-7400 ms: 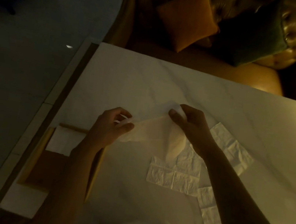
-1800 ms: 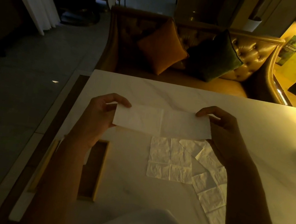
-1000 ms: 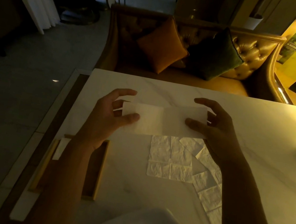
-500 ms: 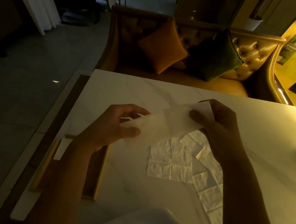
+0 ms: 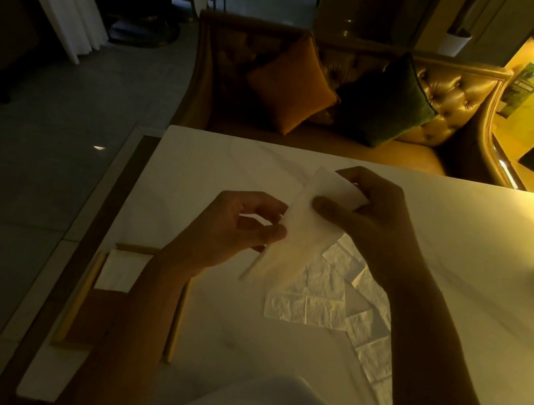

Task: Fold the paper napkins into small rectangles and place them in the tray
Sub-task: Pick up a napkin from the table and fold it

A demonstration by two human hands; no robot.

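Over the marble table (image 5: 457, 265), with the wooden tray (image 5: 75, 305) at eight o'clock and flat napkins (image 5: 308, 309) at five, I hold a half-folded napkin (image 5: 291, 240), right hand (image 5: 370, 218) pinching its one-o'clock end, left hand (image 5: 230, 228) pinching its nine-o'clock edge.

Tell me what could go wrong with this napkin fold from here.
The napkin is held in mid-air, pinched only by the left hand and right hand, so its edges may meet crooked. Its hanging end is above the loose napkins and could drag them. The left forearm crosses the tray and might nudge it.
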